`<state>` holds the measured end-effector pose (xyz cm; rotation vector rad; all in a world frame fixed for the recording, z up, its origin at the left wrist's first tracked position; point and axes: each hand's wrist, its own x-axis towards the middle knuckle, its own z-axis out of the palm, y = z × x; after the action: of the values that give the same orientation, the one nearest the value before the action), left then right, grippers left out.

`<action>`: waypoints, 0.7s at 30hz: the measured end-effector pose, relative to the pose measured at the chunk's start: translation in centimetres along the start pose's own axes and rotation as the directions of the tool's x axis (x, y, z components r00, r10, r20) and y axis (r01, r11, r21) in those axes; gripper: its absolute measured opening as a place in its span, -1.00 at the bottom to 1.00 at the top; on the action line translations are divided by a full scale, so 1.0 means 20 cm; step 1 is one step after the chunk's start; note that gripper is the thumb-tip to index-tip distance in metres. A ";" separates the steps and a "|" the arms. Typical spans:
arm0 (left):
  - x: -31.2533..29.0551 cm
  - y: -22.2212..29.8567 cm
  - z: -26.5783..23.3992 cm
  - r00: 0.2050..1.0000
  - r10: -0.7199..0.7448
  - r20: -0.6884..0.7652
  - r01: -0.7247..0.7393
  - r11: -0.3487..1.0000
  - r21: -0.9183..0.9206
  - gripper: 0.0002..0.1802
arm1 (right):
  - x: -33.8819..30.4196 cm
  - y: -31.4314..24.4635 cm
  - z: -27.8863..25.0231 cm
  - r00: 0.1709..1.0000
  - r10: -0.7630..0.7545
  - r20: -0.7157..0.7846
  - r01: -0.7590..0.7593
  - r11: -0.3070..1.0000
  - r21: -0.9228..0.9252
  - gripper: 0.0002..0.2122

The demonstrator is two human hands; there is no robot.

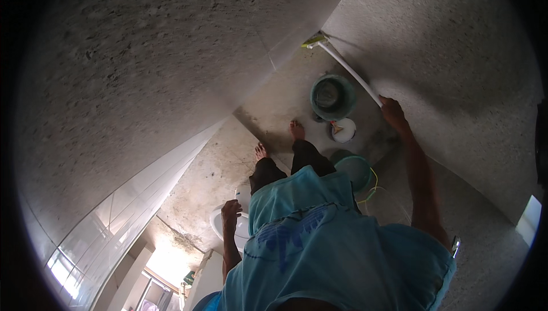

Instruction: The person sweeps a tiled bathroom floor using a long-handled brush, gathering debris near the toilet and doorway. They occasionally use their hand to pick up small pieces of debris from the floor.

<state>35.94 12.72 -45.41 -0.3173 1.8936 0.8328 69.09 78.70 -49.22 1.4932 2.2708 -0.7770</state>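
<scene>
Broom (349,70) reaches the far corner, its yellow-green head (314,41) low between the two walls, the right hand (394,112) wrapped around its white handle; whether the left hand (230,211), near the white bowl (217,221), grips anything, I cannot tell. Short strokes with the head pressed snugly into the corner should work best. Green bucket (349,97) and right wall (456,54) hem in the handle, so swinging room seems better over the floor (277,97) leftward.
</scene>
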 end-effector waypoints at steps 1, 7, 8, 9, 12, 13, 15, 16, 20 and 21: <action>0.00 0.00 0.01 1.000 0.000 -0.001 0.000 1.000 0.006 -0.64 | 0.04 -0.09 0.04 0.999 0.044 -0.015 -0.045 0.998 -0.044 -0.65; 0.02 0.10 0.07 0.998 0.058 0.021 -0.057 0.998 -0.019 -0.64 | -0.03 -0.14 0.06 0.993 0.085 0.087 -0.075 0.991 -0.108 -0.56; 0.01 0.09 0.06 0.999 0.041 0.012 -0.041 0.999 -0.017 -0.64 | -0.06 -0.14 0.01 0.995 0.061 0.082 -0.053 0.993 -0.103 -0.56; 0.01 0.09 0.06 1.000 0.028 0.010 -0.028 1.000 -0.006 -0.63 | -0.09 -0.13 -0.02 0.996 0.048 0.073 -0.041 0.995 -0.093 -0.55; 0.01 0.09 0.07 0.998 0.067 0.003 -0.067 0.998 0.010 -0.63 | -0.10 -0.05 -0.01 0.998 0.031 0.048 -0.026 0.993 -0.114 -0.62; 0.00 0.09 0.06 0.998 0.059 0.002 -0.059 0.998 0.002 -0.63 | -0.08 -0.05 0.02 0.998 0.059 0.029 -0.055 0.990 -0.131 -0.63; -0.01 0.09 0.06 0.999 0.043 0.002 -0.043 0.999 -0.012 -0.63 | -0.04 -0.06 0.07 0.993 0.117 -0.010 -0.117 0.980 -0.163 -0.63; -0.01 0.08 0.07 0.999 0.039 0.001 -0.039 0.999 -0.010 -0.63 | 0.00 -0.07 0.10 0.992 0.128 -0.003 -0.127 0.982 -0.139 -0.62; -0.02 0.08 0.09 1.000 0.031 0.000 -0.031 1.000 0.004 -0.62 | 0.07 -0.08 0.21 0.983 0.152 0.106 -0.150 0.988 -0.028 -0.60; -0.03 0.09 0.11 0.999 0.032 0.000 -0.032 0.999 0.006 -0.61 | 0.08 -0.06 0.22 0.978 0.148 0.150 -0.150 0.989 0.002 -0.60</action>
<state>36.62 15.44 -44.76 -0.2839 1.9055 0.8481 67.21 76.88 -53.16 1.5358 2.0231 -0.8310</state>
